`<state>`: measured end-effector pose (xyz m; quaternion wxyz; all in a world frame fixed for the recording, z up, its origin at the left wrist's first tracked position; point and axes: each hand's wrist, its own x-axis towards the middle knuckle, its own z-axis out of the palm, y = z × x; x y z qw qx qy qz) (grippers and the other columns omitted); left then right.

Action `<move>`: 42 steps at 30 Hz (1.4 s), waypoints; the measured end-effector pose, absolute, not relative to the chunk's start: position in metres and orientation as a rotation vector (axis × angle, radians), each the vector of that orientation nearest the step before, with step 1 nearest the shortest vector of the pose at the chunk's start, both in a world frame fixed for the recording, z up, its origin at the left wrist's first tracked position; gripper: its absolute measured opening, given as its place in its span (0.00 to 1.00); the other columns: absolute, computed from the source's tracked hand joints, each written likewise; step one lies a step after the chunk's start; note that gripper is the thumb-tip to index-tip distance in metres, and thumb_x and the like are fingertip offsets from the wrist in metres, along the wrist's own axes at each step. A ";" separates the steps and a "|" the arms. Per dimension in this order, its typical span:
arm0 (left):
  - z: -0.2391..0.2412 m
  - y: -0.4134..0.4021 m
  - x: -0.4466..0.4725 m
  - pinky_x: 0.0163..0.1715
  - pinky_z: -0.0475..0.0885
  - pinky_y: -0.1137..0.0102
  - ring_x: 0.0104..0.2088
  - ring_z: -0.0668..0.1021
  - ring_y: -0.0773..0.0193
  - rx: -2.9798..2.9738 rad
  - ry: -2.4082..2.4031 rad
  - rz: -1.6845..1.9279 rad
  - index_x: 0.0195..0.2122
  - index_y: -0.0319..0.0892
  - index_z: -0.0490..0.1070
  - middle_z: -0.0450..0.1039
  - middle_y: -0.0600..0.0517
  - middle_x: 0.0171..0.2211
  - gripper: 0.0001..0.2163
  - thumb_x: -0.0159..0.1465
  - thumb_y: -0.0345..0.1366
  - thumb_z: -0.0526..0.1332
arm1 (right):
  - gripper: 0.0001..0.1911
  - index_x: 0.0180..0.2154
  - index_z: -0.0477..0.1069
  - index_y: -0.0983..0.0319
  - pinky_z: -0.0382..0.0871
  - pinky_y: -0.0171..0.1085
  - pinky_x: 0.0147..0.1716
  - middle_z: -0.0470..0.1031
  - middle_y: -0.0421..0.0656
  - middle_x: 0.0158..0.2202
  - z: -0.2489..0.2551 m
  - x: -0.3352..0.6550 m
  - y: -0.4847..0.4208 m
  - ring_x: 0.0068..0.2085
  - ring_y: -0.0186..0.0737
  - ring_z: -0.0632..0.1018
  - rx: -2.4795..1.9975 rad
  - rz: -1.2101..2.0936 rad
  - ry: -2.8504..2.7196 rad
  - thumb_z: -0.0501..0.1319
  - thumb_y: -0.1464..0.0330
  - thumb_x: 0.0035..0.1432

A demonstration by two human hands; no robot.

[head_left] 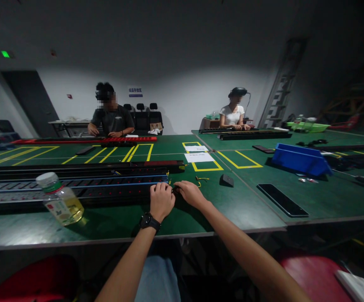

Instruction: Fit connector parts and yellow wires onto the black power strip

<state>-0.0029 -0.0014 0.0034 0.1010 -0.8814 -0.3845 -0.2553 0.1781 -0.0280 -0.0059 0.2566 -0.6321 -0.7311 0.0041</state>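
Long black rails with rows of small red marks [115, 192] lie along the left of the green table [182, 222]. My left hand [162, 199], with a black watch on its wrist, is closed at the right end of the nearest rail. Close beside it, my right hand [190, 192] pinches a small dark piece at that end, too small and too covered by my fingers to name. Yellow wire ends [169, 178] stick up just behind my left hand. A short yellow cable [202, 179] lies to the right of my hands.
A drink bottle [61, 199] stands in front of the rails. To the right are a black block [226, 180], a phone [282, 200] and a blue bin [301, 159]. White papers [199, 157] lie farther back. Two people [114, 119] work across the table.
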 end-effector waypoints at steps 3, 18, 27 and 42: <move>0.004 -0.001 -0.002 0.53 0.64 0.51 0.51 0.74 0.46 -2.612 -1.150 -0.768 0.44 0.43 0.79 0.78 0.41 0.47 0.08 0.69 0.34 0.60 | 0.24 0.60 0.77 0.58 0.71 0.39 0.54 0.82 0.49 0.50 -0.007 0.178 -0.028 0.52 0.46 0.80 -1.704 0.020 -1.983 0.55 0.77 0.69; 0.003 -0.002 0.000 0.51 0.66 0.53 0.51 0.72 0.45 -2.539 -1.225 -0.747 0.44 0.43 0.77 0.75 0.40 0.48 0.08 0.66 0.36 0.62 | 0.28 0.63 0.70 0.57 0.71 0.36 0.49 0.75 0.48 0.54 -0.010 0.178 -0.032 0.51 0.45 0.78 -1.734 -0.071 -1.919 0.55 0.78 0.64; 0.005 -0.003 -0.001 0.51 0.65 0.53 0.51 0.73 0.46 -2.566 -1.208 -0.783 0.48 0.45 0.77 0.76 0.42 0.48 0.10 0.66 0.36 0.63 | 0.29 0.62 0.70 0.57 0.71 0.37 0.47 0.73 0.48 0.55 -0.007 0.176 -0.034 0.49 0.44 0.78 -1.763 -0.056 -1.875 0.56 0.79 0.61; 0.002 0.000 0.000 0.51 0.65 0.52 0.47 0.77 0.48 -2.607 -1.157 -0.900 0.43 0.45 0.77 0.82 0.45 0.42 0.05 0.69 0.35 0.61 | 0.21 0.57 0.75 0.56 0.69 0.37 0.42 0.76 0.47 0.52 0.003 0.172 -0.036 0.46 0.44 0.79 -2.057 -0.182 -1.630 0.57 0.75 0.65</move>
